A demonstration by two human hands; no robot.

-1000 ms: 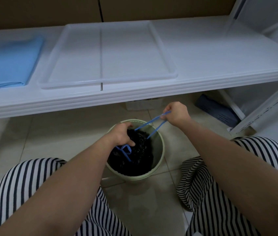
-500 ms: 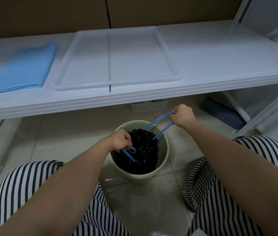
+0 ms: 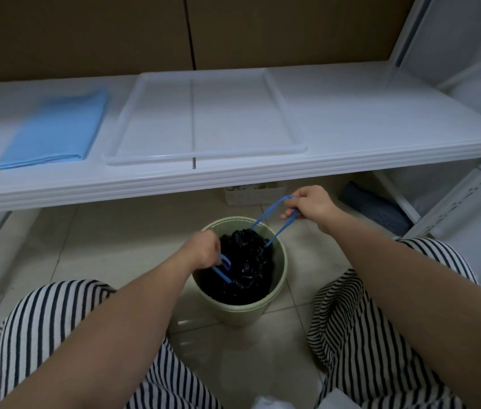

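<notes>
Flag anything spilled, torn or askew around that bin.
Nothing stands out. The black bag sits inside the green bin; left hand and right hand grip its blue drawstrings; the tiles show no spill.

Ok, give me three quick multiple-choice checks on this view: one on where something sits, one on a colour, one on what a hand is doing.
1. Where does the folded blue cloth lie?
A. On the shelf, left of the white tray
B. Inside the tray
C. On the person's lap

2. What colour are the drawstrings of the black bag in the green bin?
A. Red
B. Blue
C. White

3. What is the right hand doing?
A. Resting flat on the tray
B. Hanging open
C. Gripping a drawstring loop drawn out from the bag

Answers:
1 A: the cloth lies on the shelf, beside the tray's left rim.
2 B: both strings show blue against the bag.
3 C: its fingers curl round the loop, which stretches from the bag's mouth.
</notes>
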